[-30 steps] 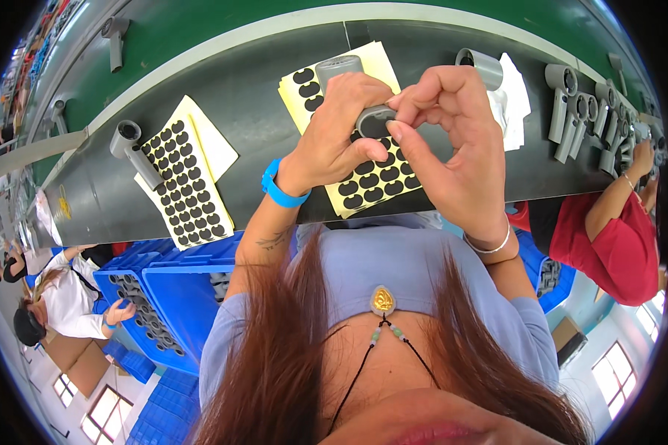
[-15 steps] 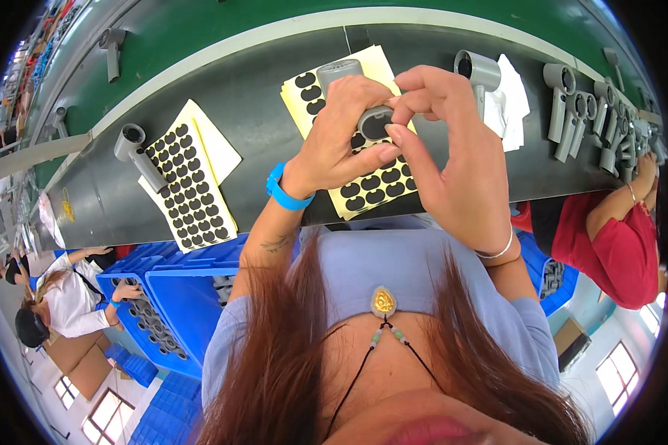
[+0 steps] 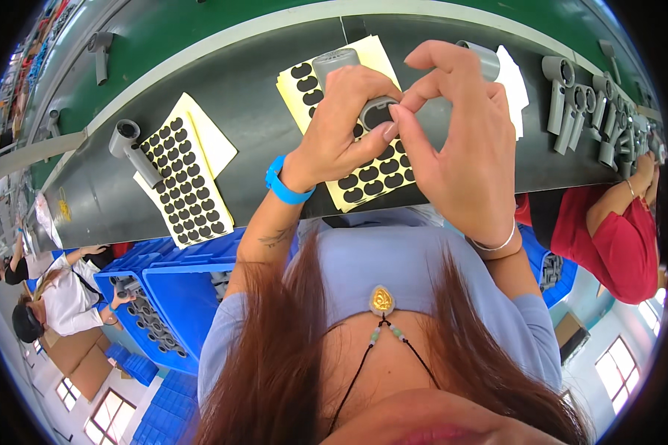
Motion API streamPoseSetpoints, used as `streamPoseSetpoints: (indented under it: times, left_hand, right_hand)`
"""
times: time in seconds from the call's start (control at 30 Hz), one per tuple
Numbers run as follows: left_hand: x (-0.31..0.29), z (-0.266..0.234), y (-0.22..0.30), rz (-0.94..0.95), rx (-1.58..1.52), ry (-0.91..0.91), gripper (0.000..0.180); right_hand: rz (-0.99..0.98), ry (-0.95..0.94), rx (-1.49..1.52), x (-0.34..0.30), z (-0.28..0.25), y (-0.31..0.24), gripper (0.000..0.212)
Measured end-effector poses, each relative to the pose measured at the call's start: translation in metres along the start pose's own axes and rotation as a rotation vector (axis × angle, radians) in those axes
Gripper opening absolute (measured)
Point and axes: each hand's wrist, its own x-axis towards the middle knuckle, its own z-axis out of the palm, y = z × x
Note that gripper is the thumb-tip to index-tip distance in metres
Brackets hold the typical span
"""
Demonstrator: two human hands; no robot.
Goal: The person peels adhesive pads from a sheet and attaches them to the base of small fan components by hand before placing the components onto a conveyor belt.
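My left hand [image 3: 341,122] is wrapped round a grey hair-dryer-shaped housing, its round barrel [image 3: 337,59] showing beyond my knuckles. The handle end [image 3: 377,113] faces up between my thumb and fingers, with a dark oval face inside a grey rim. At the right edge of that end, my right hand [image 3: 464,148] pinches thumb and forefinger together; whatever lies between the tips is hidden. Its other fingers are curled and raised. Beneath both hands lies a yellow sheet of black oval stickers [image 3: 371,178].
A second sticker sheet [image 3: 189,178] lies to the left, a grey housing [image 3: 135,152] resting on its edge. At right are another housing [image 3: 482,59], white paper [image 3: 512,93] and several more housings [image 3: 564,104]. Blue crates [image 3: 189,297] stand below the bench; co-workers sit on both sides.
My right fingertips have moved slightly left and up along the handle end's rim, closing into a tighter pinch. My left hand keeps its grip on the housing.
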Motion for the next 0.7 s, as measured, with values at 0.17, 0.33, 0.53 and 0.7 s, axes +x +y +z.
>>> streamPoseSetpoints:
  times: [0.17,0.33,0.53,0.7]
  left_hand:
    - [0.007,-0.009,0.0,-0.018,-0.127,0.045,0.034]
    - [0.02,-0.021,-0.004,0.025,-0.144,0.042,0.04]
    - [0.11,-0.025,-0.053,0.198,0.265,-0.215,0.013]
    - [0.194,-0.013,-0.135,0.534,0.702,-0.476,0.011]
  right_hand:
    - [0.176,0.2,0.033,0.017,-0.003,0.023,0.036]
    - [0.205,0.201,0.185,0.006,-0.002,0.04,0.03]
    - [0.193,0.002,0.227,0.002,0.024,0.069,0.024]
    - [0.199,0.004,0.169,0.012,0.034,0.079,0.022]
